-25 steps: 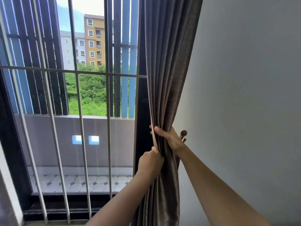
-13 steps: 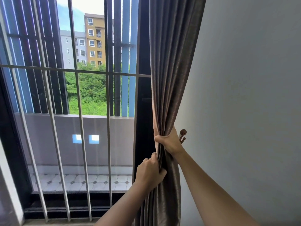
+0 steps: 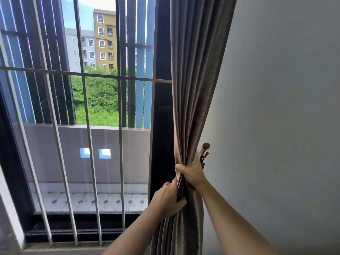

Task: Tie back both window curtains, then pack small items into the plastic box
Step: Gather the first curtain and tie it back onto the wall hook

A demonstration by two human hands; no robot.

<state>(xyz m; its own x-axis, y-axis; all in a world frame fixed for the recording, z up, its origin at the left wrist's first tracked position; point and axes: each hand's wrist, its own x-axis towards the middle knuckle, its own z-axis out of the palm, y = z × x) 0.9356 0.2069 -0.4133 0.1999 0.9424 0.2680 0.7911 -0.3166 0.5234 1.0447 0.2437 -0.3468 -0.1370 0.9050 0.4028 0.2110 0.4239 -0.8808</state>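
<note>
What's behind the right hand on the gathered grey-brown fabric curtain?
A dark brown metal wall hook on the grey wall; its knobs show above the right hand. Its lower part is covered by hand and curtain.

Both bare forearms are raised from the lower edge of the view. The left hand (image 3: 168, 198) is held lower, its fingers curled round a gathered fold of the curtain (image 3: 191, 89). The right hand (image 3: 192, 173) is set just above, wrapped round the same bunch, its fingers hidden behind it.
</note>
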